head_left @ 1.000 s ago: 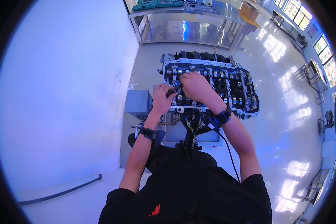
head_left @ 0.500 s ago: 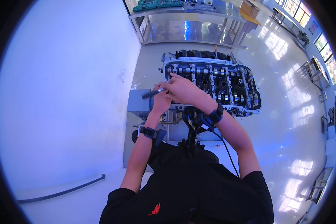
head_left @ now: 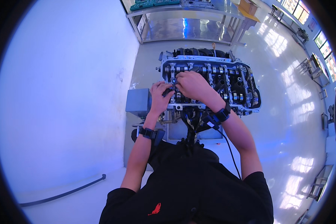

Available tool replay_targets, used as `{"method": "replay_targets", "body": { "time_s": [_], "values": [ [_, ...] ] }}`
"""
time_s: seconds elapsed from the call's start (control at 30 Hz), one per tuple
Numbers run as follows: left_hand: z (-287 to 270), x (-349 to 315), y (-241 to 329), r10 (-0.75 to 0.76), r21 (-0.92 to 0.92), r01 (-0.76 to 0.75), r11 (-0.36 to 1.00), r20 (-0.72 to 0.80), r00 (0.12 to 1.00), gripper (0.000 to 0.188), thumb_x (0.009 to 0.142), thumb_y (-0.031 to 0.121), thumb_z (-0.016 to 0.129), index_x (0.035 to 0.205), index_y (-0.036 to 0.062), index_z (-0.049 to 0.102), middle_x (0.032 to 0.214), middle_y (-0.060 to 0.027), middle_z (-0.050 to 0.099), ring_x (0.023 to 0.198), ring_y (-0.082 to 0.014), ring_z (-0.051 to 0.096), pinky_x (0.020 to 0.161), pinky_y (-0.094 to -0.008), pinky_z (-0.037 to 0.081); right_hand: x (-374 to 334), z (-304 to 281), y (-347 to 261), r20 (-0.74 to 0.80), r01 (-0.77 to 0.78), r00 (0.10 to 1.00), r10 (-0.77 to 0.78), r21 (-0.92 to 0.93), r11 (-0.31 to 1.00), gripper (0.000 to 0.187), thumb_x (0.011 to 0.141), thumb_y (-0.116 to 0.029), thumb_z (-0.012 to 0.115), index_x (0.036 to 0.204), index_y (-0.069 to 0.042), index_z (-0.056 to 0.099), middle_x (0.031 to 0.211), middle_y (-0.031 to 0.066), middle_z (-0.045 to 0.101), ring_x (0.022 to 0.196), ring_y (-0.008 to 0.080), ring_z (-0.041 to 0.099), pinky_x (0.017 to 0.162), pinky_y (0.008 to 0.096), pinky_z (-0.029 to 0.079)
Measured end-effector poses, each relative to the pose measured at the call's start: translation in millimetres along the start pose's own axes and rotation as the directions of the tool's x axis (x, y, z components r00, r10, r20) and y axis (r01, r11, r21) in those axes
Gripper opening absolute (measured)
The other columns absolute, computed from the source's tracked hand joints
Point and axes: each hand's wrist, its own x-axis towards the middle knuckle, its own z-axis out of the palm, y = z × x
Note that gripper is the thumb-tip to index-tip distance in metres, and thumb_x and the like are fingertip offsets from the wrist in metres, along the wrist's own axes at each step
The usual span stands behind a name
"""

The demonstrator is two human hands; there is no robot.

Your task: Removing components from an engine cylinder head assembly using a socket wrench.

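Round-headed tool [head_left: 174, 81] at the fingertips of right hand [head_left: 193, 85], fingers curled onto it; left hand [head_left: 160, 98] half-closed alongside (can't tell what's pinched). Tool axis hidden; engine [head_left: 227, 80] extends lengthwise rightward past right hand.

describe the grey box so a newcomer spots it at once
Find the engine at the picture's upper middle. Just left of it, beside the left hand, is the grey box; plain flat faces set it apart from the crowded engine.
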Motion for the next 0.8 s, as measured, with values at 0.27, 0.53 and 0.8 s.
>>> {"method": "replay_targets", "body": {
  "time_s": [0.27,0.53,0.8],
  "values": [
    [5.5,-7.6,-4.6,-0.137,-0.038,0.136,0.990,-0.023,0.990,0.030,0.075,0.010,0.079,0.103,0.0095,0.066,0.116,-0.0104,0.062,0.121,-0.0328,0.048,0.103,-0.0462,0.037,22.2,1.1,-18.8,0.001,0.000,1.000,0.000,0.220,0.975,0.023,0.088,-0.022,0.062,0.096,-0.002,0.058,0.092,0.0138,0.065,0.093,0.0353,0.065,0.090,0.0439,0.049],
    [2.0,-7.1,-13.3,0.027,0.018,-0.027,0.999,0.023,0.999,0.035,0.075,0.019,0.079,0.107,0.0099,0.067,0.117,-0.0077,0.062,0.118,-0.0299,0.050,0.099,-0.0456,0.034,27.5,-0.2,-31.1,0.096,-0.029,0.995,0.003,0.275,0.961,0.039,0.090,-0.022,0.065,0.124,-0.004,0.058,0.093,0.0173,0.070,0.109,0.0363,0.063,0.100,0.0442,0.049],
    [7.2,-10.9,-15.8,-0.089,-0.055,0.087,0.995,-0.038,0.995,0.031,0.077,0.014,0.076,0.107,0.0079,0.067,0.122,-0.0095,0.061,0.118,-0.0309,0.051,0.105,-0.0437,0.034,8.6,-16.5,-41.6,0.055,0.203,0.978,-0.202,-0.025,0.979,0.026,0.090,-0.032,0.064,0.091,-0.007,0.073,0.090,0.0099,0.072,0.115,0.0294,0.060,0.117,0.0490,0.031]
  ]
}}
